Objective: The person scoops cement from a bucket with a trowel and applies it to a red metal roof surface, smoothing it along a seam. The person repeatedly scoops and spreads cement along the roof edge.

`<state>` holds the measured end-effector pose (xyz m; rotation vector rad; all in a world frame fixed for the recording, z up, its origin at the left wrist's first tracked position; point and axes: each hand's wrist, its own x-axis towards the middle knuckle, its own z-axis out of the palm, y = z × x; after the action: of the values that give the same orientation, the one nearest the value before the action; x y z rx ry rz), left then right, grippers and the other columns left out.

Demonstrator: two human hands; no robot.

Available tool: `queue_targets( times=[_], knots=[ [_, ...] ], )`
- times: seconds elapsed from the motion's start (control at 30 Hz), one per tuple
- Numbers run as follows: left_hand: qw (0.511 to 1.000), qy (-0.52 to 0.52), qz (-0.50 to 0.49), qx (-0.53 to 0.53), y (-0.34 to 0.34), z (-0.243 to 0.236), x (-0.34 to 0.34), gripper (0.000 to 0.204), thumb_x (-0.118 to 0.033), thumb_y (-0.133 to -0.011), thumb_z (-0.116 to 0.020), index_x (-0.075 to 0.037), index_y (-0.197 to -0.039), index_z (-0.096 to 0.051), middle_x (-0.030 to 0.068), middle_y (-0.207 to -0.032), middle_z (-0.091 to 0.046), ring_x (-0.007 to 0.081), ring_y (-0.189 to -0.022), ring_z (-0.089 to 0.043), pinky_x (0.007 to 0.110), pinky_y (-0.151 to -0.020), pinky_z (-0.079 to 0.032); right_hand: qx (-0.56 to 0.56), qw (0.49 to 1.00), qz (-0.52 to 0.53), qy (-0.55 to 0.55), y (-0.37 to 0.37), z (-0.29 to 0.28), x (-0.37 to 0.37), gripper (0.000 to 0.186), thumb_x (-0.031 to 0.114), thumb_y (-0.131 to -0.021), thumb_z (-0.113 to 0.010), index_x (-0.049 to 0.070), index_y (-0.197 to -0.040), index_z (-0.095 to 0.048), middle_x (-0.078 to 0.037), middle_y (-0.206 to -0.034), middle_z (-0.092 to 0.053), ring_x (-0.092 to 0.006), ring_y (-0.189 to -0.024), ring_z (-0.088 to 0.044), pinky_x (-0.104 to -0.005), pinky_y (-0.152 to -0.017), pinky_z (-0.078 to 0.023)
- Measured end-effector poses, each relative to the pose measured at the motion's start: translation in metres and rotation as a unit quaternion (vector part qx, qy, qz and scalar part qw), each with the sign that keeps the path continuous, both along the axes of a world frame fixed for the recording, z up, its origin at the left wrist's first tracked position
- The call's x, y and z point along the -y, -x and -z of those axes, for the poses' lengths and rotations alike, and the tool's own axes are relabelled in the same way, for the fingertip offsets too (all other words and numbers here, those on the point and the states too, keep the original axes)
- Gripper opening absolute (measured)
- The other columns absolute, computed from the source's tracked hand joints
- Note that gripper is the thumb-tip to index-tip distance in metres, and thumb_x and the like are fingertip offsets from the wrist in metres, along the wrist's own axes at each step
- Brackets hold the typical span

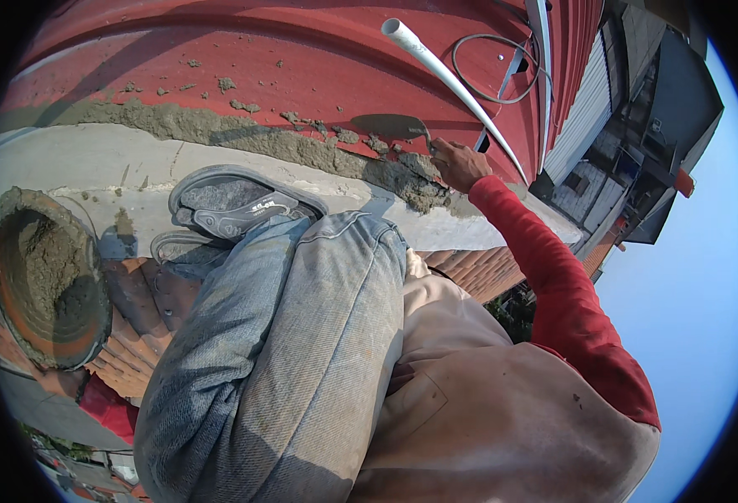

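My right hand, in a red sleeve, is closed round the handle of a trowel. The trowel's flat blade points left, low over the red metal roofing beside a rough band of wet mortar. The mortar runs along the joint between the roofing and a pale concrete ledge. At the left, a round bowl with mortar in it is tilted with its opening toward me. My left hand is at the bowl's lower rim and seems to grip it; its fingers are mostly hidden.
A white plastic pipe and a looped cable lie on the red roofing. My sandalled foot rests on the ledge. Clay roof tiles slope below it. Mortar crumbs dot the roofing. Buildings and a drop are at the right.
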<state>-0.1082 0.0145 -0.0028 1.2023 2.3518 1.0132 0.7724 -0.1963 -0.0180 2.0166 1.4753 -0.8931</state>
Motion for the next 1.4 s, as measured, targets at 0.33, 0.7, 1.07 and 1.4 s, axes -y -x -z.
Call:
queue_targets(
  times=[0.33, 0.7, 1.07, 1.4],
  knots=[
    [0.999, 0.018, 0.000, -0.028, 0.003, 0.003, 0.011, 0.041, -0.012, -0.095, -0.057, 0.002, -0.133, -0.057, 0.0177, -0.128, -0.060, 0.0245, -0.104, -0.062, 0.038, -0.090, -0.051, -0.048, 0.999, -0.008, 0.001, -0.034, -0.043, 0.061, 0.037, 0.024, -0.091, -0.063, 0.016, -0.126, -0.052, -0.015, -0.113, -0.067, -0.0421, -0.099, -0.065, -0.0506, -0.080, -0.053],
    [0.999, 0.004, -0.033, 0.017, -0.043, -0.010, 0.005, 0.037, -0.011, -0.098, -0.052, 0.001, -0.133, -0.057, 0.0170, -0.125, -0.060, 0.0273, -0.101, -0.062, 0.042, -0.086, -0.053, -0.043, 0.999, 0.018, -0.028, 0.019, 0.009, -0.028, 0.036, 0.030, -0.092, -0.062, 0.018, -0.125, -0.053, -0.017, -0.105, -0.068, -0.0424, -0.090, -0.067, -0.0518, -0.072, -0.053],
    [0.945, 0.059, -0.129, 0.295, -0.017, -0.009, 0.006, 0.045, -0.018, -0.101, -0.047, -0.005, -0.144, -0.045, 0.0173, -0.134, -0.054, 0.0306, -0.113, -0.060, 0.046, -0.094, -0.052, -0.132, 0.977, -0.147, 0.076, 0.001, -0.020, -0.007, 0.042, 0.032, -0.089, -0.067, 0.016, -0.125, -0.054, -0.016, -0.115, -0.065, -0.0402, -0.096, -0.067, -0.0500, -0.073, -0.055],
    [0.938, -0.094, -0.087, 0.322, -0.127, -0.032, -0.005, 0.045, -0.023, -0.103, -0.043, -0.005, -0.144, -0.044, 0.0150, -0.138, -0.053, 0.0285, -0.120, -0.058, 0.046, -0.101, -0.048, -0.079, 0.988, -0.106, -0.085, 0.128, 0.138, -0.196, 0.032, 0.036, -0.097, -0.052, 0.018, -0.123, -0.052, -0.015, -0.111, -0.067, -0.0392, -0.097, -0.068, -0.0512, -0.078, -0.054]
  ],
)
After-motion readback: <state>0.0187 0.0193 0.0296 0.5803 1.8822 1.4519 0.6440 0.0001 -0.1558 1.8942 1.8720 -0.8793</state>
